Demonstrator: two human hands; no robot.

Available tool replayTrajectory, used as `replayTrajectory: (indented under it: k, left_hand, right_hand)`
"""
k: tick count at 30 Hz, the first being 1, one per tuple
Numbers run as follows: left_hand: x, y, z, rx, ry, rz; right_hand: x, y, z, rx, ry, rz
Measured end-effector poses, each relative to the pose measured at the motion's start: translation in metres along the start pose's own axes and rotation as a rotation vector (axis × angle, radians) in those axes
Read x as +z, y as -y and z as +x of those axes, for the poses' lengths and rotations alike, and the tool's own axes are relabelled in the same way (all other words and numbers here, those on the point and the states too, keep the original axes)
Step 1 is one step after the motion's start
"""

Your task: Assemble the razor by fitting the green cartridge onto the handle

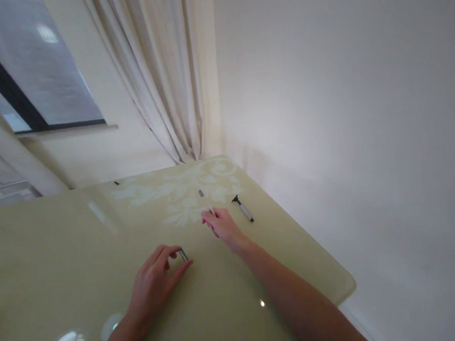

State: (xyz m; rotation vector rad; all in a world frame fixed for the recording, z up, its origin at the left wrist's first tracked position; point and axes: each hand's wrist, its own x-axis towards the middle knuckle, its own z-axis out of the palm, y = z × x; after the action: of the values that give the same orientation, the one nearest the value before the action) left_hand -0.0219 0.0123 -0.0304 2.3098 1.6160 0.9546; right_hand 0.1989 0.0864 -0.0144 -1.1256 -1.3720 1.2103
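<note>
On the glossy pale green table (208, 301), my left hand (157, 276) pinches a small dark green, narrow piece (183, 254) between thumb and fingertips. Farther forward and to the right, my right hand (221, 225) is closed around a thin, pale handle (212, 210). A small grey piece (201, 193) shows just beyond that handle; whether the two are joined I cannot tell. Right of my right hand lies a razor (244, 210) with a black head and a grey handle.
A small black piece (116, 183) lies near the table's far edge. Behind the table hang beige curtains (156, 64) beside a dark-framed window (40, 65). A plain wall (347, 116) runs along the table's right side.
</note>
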Motion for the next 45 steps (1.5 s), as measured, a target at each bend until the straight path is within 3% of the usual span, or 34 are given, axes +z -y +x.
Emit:
replayTrajectory:
  k: [5,13,20,26,30,33,37,42,45]
  left_hand:
    - [-0.02,-0.007,-0.007,0.05,-0.254,-0.01]
    - [-0.011,-0.01,-0.011,0.16,-0.344,0.026]
    - [-0.007,-0.014,-0.015,0.148,-0.306,-0.018]
    - [-0.004,-0.016,-0.015,0.137,-0.239,-0.106]
    - [-0.003,-0.019,-0.016,0.208,-0.135,-0.238]
    - [-0.003,-0.019,-0.015,0.196,-0.095,-0.315]
    - [-0.006,-0.017,-0.013,0.092,-0.173,-0.367]
    - [-0.01,-0.019,-0.01,0.144,-0.081,-0.441]
    - [-0.012,-0.018,-0.009,0.122,-0.082,-0.469]
  right_hand:
    - [0.034,0.008,-0.031,0.028,0.161,0.009]
    - [0.037,0.018,-0.049,0.032,0.169,0.079]
    - [0.037,0.018,-0.052,0.057,0.207,0.101]
    - [0.034,0.018,-0.053,0.059,0.15,0.024]
    - [0.03,0.02,-0.052,0.06,0.107,-0.008]
    - [0.03,0.021,-0.051,0.07,0.159,0.005]
    - [0.032,0.019,-0.054,0.066,0.249,0.026]
    - [0.034,0.02,-0.059,0.065,0.337,0.028]
    - [0.029,0.027,-0.058,0.037,0.415,-0.023]
